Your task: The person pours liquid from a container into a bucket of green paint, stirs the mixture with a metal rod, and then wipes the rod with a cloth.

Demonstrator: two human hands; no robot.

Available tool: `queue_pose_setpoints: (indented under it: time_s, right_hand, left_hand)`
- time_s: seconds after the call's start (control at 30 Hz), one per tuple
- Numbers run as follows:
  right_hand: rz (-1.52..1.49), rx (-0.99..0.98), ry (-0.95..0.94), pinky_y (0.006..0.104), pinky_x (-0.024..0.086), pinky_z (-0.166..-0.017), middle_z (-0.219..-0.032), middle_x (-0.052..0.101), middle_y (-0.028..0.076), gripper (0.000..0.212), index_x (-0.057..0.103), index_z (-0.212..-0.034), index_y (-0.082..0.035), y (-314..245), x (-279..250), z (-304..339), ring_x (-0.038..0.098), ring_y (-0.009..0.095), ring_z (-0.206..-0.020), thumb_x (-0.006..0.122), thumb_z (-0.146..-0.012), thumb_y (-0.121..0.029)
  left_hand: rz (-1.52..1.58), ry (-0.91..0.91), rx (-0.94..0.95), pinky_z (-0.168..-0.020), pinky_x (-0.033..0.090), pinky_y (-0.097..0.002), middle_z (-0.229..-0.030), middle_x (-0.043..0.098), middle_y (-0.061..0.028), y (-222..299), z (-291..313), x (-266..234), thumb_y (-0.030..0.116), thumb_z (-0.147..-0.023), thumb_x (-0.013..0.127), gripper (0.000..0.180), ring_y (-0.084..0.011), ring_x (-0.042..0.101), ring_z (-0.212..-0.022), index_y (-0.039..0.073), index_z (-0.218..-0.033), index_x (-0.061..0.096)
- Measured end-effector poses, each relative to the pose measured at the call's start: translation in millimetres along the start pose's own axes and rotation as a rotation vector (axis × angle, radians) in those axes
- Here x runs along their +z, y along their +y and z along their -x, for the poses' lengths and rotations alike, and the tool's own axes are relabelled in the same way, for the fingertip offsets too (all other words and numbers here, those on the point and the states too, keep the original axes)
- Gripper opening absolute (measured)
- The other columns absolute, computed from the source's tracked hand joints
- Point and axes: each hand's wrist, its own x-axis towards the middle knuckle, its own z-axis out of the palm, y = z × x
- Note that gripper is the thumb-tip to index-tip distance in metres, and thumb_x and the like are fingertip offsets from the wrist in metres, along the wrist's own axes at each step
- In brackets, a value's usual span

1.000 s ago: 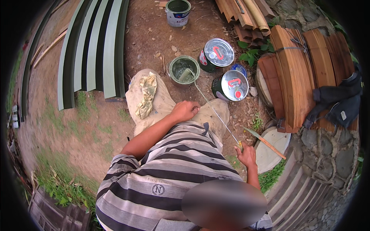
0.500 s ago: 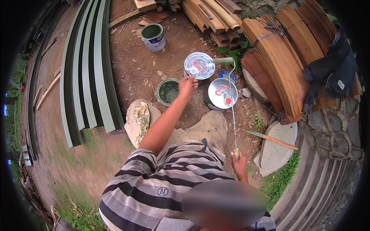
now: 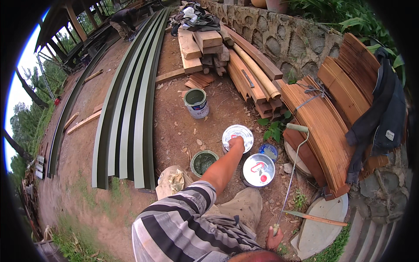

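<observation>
My left hand (image 3: 236, 143) reaches forward, fingers closed at the red handle on top of a silver-lidded paint can (image 3: 243, 132). In my right hand (image 3: 274, 240), low at the right, is the grip of a long-framed paint roller (image 3: 297, 127); its greenish roller head points away from me, above the ground. A second silver-lidded can (image 3: 253, 174) with a red handle and red cap stands nearer me. Left of my forearm sits an open container of dark green paint (image 3: 200, 166). A small blue tin (image 3: 274, 147) stands between the cans and the stacked boards.
Long green metal profiles (image 3: 124, 109) lie along the left. An open paint bucket (image 3: 198, 109) stands ahead. Bundled boards (image 3: 325, 126) with a dark jacket (image 3: 379, 113) are on the right, and stacked timber (image 3: 244, 65) lies beyond. A green-bladed tool (image 3: 321, 218) rests on a flat stone (image 3: 336, 229).
My left hand has moved from the lidded can's near edge onto the handle on its lid. The roller has swung right, away from the cans. The view has tilted up.
</observation>
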Motion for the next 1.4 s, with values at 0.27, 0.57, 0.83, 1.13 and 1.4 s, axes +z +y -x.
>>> queue_pose_setpoints:
  time_s: [0.27,0.57,0.83,1.13,1.4]
  right_hand:
    - [0.256,-0.264,0.07,0.0471,0.046,-0.067,-0.075,0.061,0.019,0.03,0.063,-0.094,0.003,-22,-12,1,0.055,0.035,-0.067,0.077,-0.095,-0.024]
    - [0.074,-0.101,0.029,0.0446,0.047,-0.064,-0.071,0.061,0.014,0.033,0.065,-0.095,0.001,3,2,-13,0.06,0.031,-0.065,0.078,-0.095,-0.029]
    - [-0.188,-0.202,-0.071,0.0296,0.039,-0.048,-0.064,0.055,0.0,0.023,0.061,-0.096,-0.003,-39,38,-25,0.051,0.01,-0.051,0.071,-0.103,-0.022]
    - [-0.215,-0.275,-0.199,0.0255,0.039,-0.046,-0.065,0.054,-0.003,0.022,0.061,-0.099,-0.005,-85,73,-24,0.051,0.007,-0.051,0.07,-0.105,-0.023]
    - [0.072,-0.316,-0.383,0.0347,0.045,-0.055,-0.066,0.057,0.003,0.027,0.063,-0.095,-0.001,-85,89,-12,0.053,0.012,-0.057,0.072,-0.103,-0.025]
  left_hand:
    - [-0.128,0.091,0.015,-0.097,0.06,-0.0458,-0.123,0.076,-0.0218,-6,18,18,0.014,-0.087,0.076,0.031,-0.0388,0.074,-0.113,-0.003,-0.113,0.077]
    - [0.127,-0.327,0.457,-0.046,0.041,-0.0343,-0.066,0.06,-0.0084,83,35,-51,0.012,-0.09,0.066,0.016,-0.0174,0.054,-0.05,0.003,-0.077,0.066]
    - [0.075,-0.026,1.153,-0.066,0.053,-0.0301,-0.08,0.073,-0.0079,174,33,-351,0.005,-0.084,0.074,0.02,-0.0139,0.069,-0.071,0.0,-0.104,0.07]
    - [-0.922,0.62,1.209,-0.123,0.027,-0.0659,-0.086,0.078,-0.0152,167,97,-520,0.027,-0.084,0.073,0.032,-0.0355,0.076,-0.096,0.018,-0.114,0.069]
    - [-0.817,0.525,0.98,-0.102,0.048,-0.058,-0.088,0.079,-0.0101,129,69,-593,0.031,-0.08,0.076,0.036,-0.0325,0.077,-0.095,0.017,-0.114,0.076]
